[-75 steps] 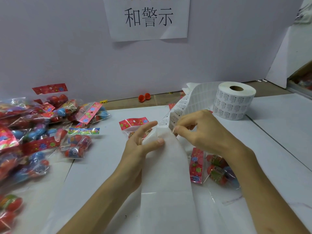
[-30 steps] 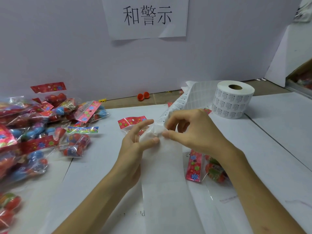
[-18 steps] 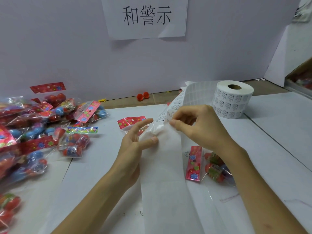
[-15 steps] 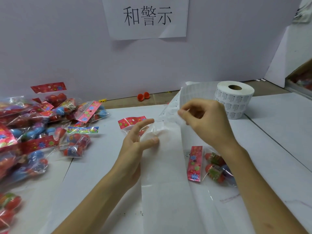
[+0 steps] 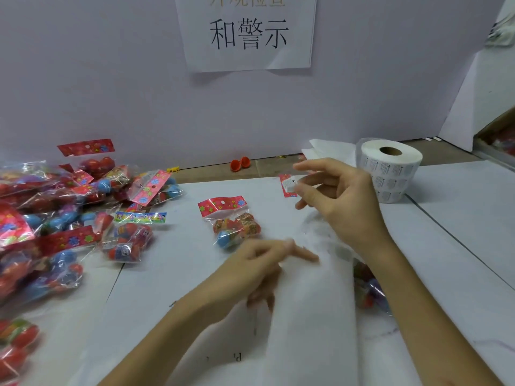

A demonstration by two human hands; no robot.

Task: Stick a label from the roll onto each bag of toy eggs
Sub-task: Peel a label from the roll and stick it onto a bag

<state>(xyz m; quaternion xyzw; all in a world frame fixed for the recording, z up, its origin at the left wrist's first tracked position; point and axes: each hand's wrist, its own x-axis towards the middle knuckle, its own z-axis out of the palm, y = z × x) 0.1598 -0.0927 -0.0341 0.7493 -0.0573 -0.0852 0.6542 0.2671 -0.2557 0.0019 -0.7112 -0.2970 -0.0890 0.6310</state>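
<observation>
- Label: small, white, printed. It is sitting at the fingertips of the right hand, raised off the tabletop, in front of a red bag header and left of the label roll.
- Right hand is hovering with the fingers loosely curled and spread and the wrist angled up. It is holding only the label. Whether the label is pinched or just stuck to a fingertip cannot be told.
- Roll is standing on end at the right rear, core hole up and printed labels facing out.
- Backing strip, white, is lying down the middle of the tabletop toward the viewer.
- Left hand is lying low on the strip's near-left part. It is blurred, with the fingers reaching out mostly straight to the right and gripping nothing that shows.
- Centre bag is clear with a red flowered header. Orange and blue toy eggs are showing inside. It is lying just beyond the left hand.
- Another bag is peeking out from under the strip's right edge, its contents blurred.
- Pile of bags is spreading over the left side, with red and blue eggs inside.
- Two orange egg halves are lying by the wall.
- Paper sign is hanging above.
</observation>
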